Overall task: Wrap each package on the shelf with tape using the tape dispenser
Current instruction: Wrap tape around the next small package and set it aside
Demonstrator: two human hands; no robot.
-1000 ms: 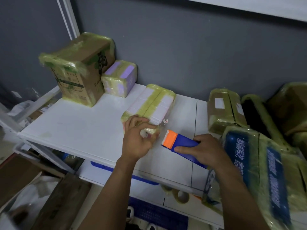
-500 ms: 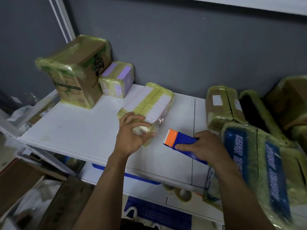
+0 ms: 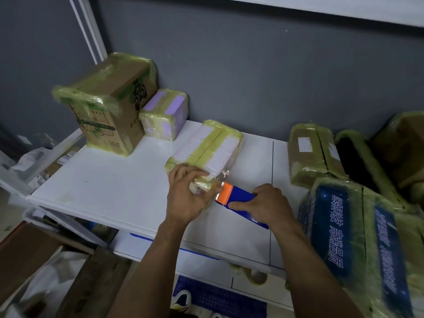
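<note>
At mid-shelf, towards the front edge: white package [image 3: 207, 146], long and flat, banded lengthwise with yellow-green tape, lying on the white shelf [image 3: 114, 191] with its near end lifted slightly into the grip.

Left hand [image 3: 185, 196]: fingers curled over the top of the near end, thumb beneath, gripping the package and a crumpled wad of tape at that end.

Right hand [image 3: 266, 205]: closed round the blue body of the tape dispenser [image 3: 241, 197], orange head pointed at the package's near right corner and touching or almost touching it; exact contact not discernible.

Step in hand, by judgement: starting or closing a band of tape across the near end of this package. Side bands already on; end face only roughly covered.

Needed next, probably: dispenser head pressed flat to the corner, then drawn round the end with the left hand steadying or turning the package; firm pressure to avoid more wrinkling.

Further out, all taped over already:
- cardboard box [image 3: 110, 106], back left, upright
- lavender package [image 3: 165, 113], just beside the box
- brown package [image 3: 309, 154], right of centre
- blue-printed package [image 3: 344, 237], near right

Below the shelf front: spare tape roll [image 3: 254, 275].
</note>
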